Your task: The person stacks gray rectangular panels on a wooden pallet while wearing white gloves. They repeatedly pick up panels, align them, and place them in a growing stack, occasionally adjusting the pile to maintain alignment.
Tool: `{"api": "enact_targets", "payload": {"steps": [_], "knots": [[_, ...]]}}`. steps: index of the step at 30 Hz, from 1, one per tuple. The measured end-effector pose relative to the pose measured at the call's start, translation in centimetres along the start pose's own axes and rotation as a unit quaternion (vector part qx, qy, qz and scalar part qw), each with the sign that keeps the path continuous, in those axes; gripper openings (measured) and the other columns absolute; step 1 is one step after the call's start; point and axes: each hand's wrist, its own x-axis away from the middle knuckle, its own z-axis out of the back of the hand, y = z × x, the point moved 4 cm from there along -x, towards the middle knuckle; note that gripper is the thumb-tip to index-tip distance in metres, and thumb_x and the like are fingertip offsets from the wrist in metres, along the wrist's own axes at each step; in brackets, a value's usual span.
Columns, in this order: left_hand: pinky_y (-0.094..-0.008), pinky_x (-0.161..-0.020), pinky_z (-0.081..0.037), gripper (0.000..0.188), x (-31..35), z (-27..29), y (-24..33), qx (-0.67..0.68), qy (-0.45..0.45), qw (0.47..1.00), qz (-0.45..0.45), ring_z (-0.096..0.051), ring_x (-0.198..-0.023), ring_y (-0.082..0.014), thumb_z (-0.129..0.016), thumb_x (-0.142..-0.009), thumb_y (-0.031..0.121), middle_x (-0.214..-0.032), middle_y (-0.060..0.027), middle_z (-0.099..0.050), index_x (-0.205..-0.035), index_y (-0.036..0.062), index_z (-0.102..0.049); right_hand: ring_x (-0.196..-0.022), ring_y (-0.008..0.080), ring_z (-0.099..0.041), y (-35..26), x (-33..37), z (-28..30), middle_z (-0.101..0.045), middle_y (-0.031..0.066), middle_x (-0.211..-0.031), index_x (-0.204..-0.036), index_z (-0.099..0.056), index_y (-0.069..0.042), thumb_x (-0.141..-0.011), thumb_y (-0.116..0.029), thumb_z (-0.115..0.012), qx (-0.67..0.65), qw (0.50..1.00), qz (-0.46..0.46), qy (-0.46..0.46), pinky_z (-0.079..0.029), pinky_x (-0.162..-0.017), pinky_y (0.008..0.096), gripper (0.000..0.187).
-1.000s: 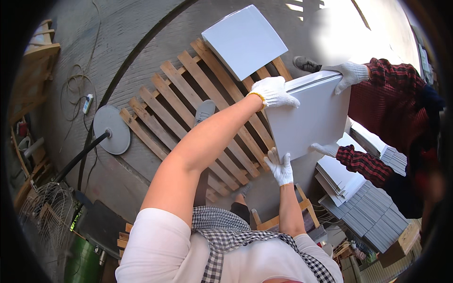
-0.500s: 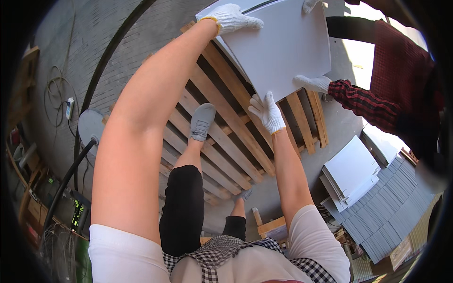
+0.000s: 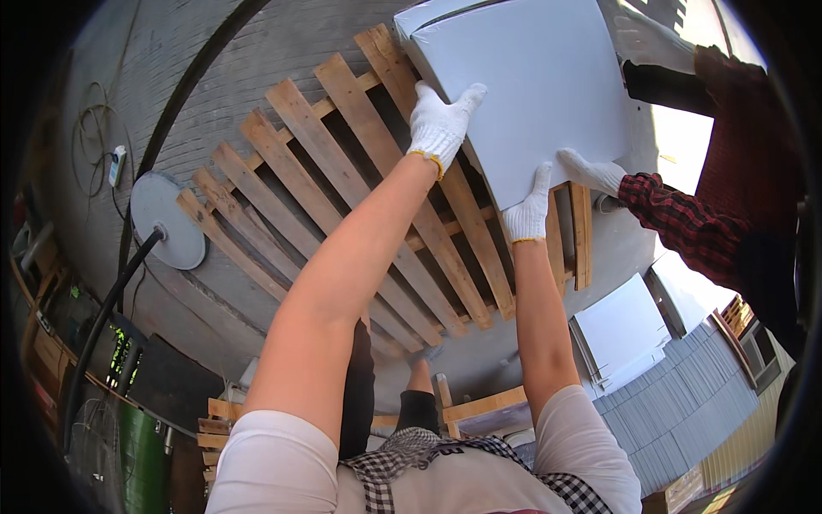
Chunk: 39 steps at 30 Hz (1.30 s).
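Observation:
A stack of large white sheets lies at the far right end of a wooden slatted pallet. My left hand, in a white knit glove, grips the stack's left edge, thumb on top and fingers down the side. At the near corner my right hand, gloved alike, holds the sheets with its thumb over the top; its fingers are mostly hidden below. Beside it a co-worker's gloved hand touches the near right edge. The co-worker's other hand is blurred beyond the far right edge.
A round grey disc base with a black pole stands left of the pallet. A cable loops on the floor. More white sheets and grey stacked panels are at right. A green cylinder sits lower left.
My left hand has come nearer along the sheets' left edge from the far corner. My right hand now has its thumb over the near corner. The co-worker's far hand has moved off the sheets.

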Motion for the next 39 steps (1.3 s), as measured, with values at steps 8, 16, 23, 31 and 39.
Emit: {"api": "enact_targets", "payload": {"steps": [8,16,23,31,39], "knots": [[-0.0450,-0.098,-0.050,0.070,-2.2,-3.6,0.1,0.156,0.100,0.983,-0.016,-0.060,-0.116,-0.0445,-0.073,-0.089,0.031,-0.131,-0.0287,-0.057,-0.138,-0.0055,-0.038,-0.126,0.0302,-0.055,-0.7,1.9,-3.8,-0.053,0.0075,-0.140,-0.138,-0.049,-0.010,-0.098,-0.034,-0.068,-0.019,1.000,-0.007,-0.013,-0.050,-0.107,0.0476,0.050],[-0.0444,-0.103,-0.049,0.070,-3.0,-1.3,3.1,0.184,0.063,0.981,0.018,-0.059,-0.121,-0.0415,-0.071,-0.092,0.027,-0.135,-0.0278,-0.055,-0.143,-0.0034,-0.034,-0.115,0.0237,-0.059,-1.2,1.9,-7.0,-0.060,0.0048,-0.127,-0.130,-0.056,-0.007,-0.096,-0.022,-0.072,0.093,0.994,0.005,0.063,-0.052,-0.102,0.0409,0.041],[-0.0419,-0.114,-0.039,0.097,-8.5,3.4,8.6,-0.083,0.160,0.925,-0.333,-0.047,-0.136,-0.0412,-0.079,-0.080,0.045,-0.147,-0.0268,-0.048,-0.153,0.0020,-0.032,-0.114,0.0247,-0.060,-2.0,1.3,-5.2,-0.059,0.0079,-0.126,-0.136,-0.050,-0.008,-0.098,-0.024,-0.068,0.172,0.984,0.022,0.034,-0.057,-0.092,0.0453,0.044],[-0.0438,-0.089,-0.050,0.058,-13.1,5.2,11.5,-0.304,-0.082,0.897,-0.310,-0.067,-0.100,-0.0389,-0.062,-0.087,0.056,-0.104,-0.0230,-0.072,-0.104,0.0012,-0.074,-0.113,0.0218,-0.060,-1.3,0.9,-4.9,-0.058,0.0103,-0.128,-0.137,-0.050,-0.003,-0.098,-0.027,-0.068,0.213,0.975,0.063,0.002,-0.056,-0.092,0.0412,0.049],[-0.0526,-0.100,-0.048,0.086,-6.8,6.4,9.5,-0.372,0.188,0.878,-0.234,-0.057,-0.122,-0.0457,-0.059,-0.089,0.068,-0.131,-0.0279,-0.059,-0.145,0.0053,-0.038,-0.130,0.0312,-0.052,-0.1,2.4,-3.0,-0.049,0.0209,-0.147,-0.154,-0.030,0.001,-0.092,-0.053,-0.067,0.328,0.939,0.081,0.059,-0.042,-0.109,0.0393,0.090]]}}
